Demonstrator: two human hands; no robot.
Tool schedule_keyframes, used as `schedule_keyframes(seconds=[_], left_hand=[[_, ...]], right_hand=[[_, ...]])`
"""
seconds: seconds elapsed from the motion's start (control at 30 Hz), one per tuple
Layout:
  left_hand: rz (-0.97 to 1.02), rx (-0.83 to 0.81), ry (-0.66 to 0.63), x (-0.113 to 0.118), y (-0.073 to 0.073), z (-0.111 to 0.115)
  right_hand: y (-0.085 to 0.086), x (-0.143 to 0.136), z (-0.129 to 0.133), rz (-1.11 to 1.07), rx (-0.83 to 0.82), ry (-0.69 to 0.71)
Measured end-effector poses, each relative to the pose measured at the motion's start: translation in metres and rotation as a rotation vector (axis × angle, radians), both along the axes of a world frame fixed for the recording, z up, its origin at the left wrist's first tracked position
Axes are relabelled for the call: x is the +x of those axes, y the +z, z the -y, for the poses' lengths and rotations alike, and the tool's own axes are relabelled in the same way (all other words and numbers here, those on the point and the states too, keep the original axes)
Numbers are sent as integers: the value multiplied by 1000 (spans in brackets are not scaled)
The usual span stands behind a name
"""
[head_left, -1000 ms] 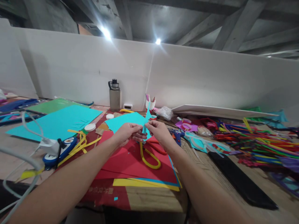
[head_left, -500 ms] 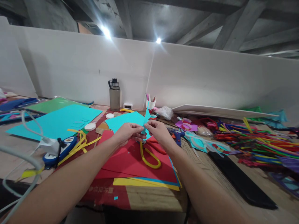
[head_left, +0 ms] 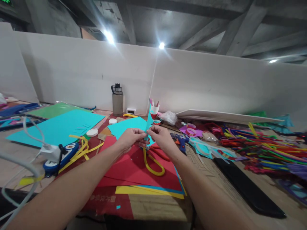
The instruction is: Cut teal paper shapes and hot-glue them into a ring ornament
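Between my two hands stands a narrow turquoise paper piece [head_left: 149,118], pointed at the top. My left hand [head_left: 135,138] pinches its lower part between thumb and fingers. My right hand [head_left: 158,134] is closed on the same piece from the other side, fingertips close to the left ones. Below the hands lie scissors with yellow and red handles [head_left: 154,173], their blades mostly hidden. They rest on red paper sheets [head_left: 129,172], with yellow paper [head_left: 127,190] and blue edges showing underneath. A larger turquoise sheet [head_left: 128,125] lies just behind my left hand.
Left are a big turquoise sheet [head_left: 57,126], yellow strips [head_left: 85,147] and a white charger with cables [head_left: 49,151]. A bottle [head_left: 117,102] and pen cup [head_left: 154,109] stand behind. Right are a glue gun [head_left: 182,143], black slab [head_left: 249,187] and many pipe cleaners [head_left: 271,147].
The turquoise piece has turned slightly and leans a little more to the left. Both hands keep their hold in nearly the same spot. The whole view has shifted slightly.
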State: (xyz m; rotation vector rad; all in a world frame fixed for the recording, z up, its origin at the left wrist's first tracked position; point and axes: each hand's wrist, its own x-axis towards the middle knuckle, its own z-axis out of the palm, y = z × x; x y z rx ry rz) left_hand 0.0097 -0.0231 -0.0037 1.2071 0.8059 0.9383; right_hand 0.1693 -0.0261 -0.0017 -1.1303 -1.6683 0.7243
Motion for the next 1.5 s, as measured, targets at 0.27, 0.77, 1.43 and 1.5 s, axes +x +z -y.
schedule_keyframes(seconds=[0.27, 0.77, 1.43, 1.5], left_hand=[[29, -18, -29, -1, 1, 0], [-52, 122, 60, 1, 7, 5], [96, 18, 94, -27, 17, -19], [64, 37, 88, -28, 17, -18]], right_hand=[[0, 0, 0, 13, 37, -5], [3, -3, 3, -1, 68, 27], [3, -1, 56, 1212, -22, 31], [-4, -5, 57, 1247, 28, -11]])
